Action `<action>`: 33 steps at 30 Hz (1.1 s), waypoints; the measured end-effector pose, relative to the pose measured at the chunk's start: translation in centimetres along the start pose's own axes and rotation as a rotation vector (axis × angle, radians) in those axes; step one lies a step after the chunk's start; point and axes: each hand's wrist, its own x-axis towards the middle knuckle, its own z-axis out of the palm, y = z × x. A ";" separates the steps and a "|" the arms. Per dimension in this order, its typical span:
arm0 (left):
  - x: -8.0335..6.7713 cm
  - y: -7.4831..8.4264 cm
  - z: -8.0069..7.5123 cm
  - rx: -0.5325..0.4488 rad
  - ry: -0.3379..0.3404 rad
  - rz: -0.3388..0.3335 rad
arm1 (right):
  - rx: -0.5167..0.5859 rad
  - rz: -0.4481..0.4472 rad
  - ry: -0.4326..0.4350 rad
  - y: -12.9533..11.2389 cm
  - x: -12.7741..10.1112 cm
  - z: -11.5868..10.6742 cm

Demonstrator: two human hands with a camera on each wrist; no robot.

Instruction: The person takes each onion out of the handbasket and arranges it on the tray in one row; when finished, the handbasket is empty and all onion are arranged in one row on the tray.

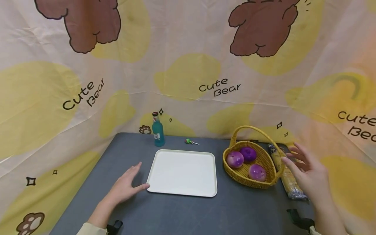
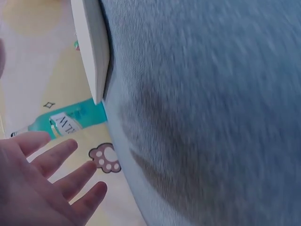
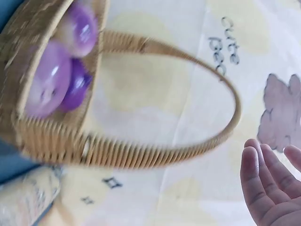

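White tray (image 1: 182,173); yellow basket (image 1: 243,179); purple round things (image 1: 235,159); teal bottle (image 1: 158,132).

This looks like a tabletop corner set up for display or filming; the kind of room beyond cannot be told. A creased cloth backdrop (image 1: 182,36), printed with brown bears (image 1: 264,31), yellow blotches (image 1: 191,73) and "Cute Bear" lettering (image 1: 220,87), encloses the far, left and right sides of a plain grey table (image 1: 182,213).

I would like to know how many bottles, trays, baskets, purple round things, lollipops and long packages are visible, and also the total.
Bottle: 1
Tray: 1
Basket: 1
Purple round things: 3
Lollipop: 1
Long package: 1
Total: 8
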 end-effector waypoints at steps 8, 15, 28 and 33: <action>0.7 0.8 1.5 -0.086 -0.083 -0.029 | 0.088 -0.062 -0.080 -1.6 -1.0 2.9; 1.0 0.9 2.3 -0.142 -0.112 -0.053 | 0.026 0.012 -0.177 -1.1 -1.6 5.6; 1.5 1.2 3.7 -0.153 -0.107 -0.061 | 0.016 0.188 -0.367 2.2 -0.6 9.9; 1.7 1.5 4.0 -0.119 -0.121 -0.092 | 0.023 0.254 -0.451 3.1 0.0 11.4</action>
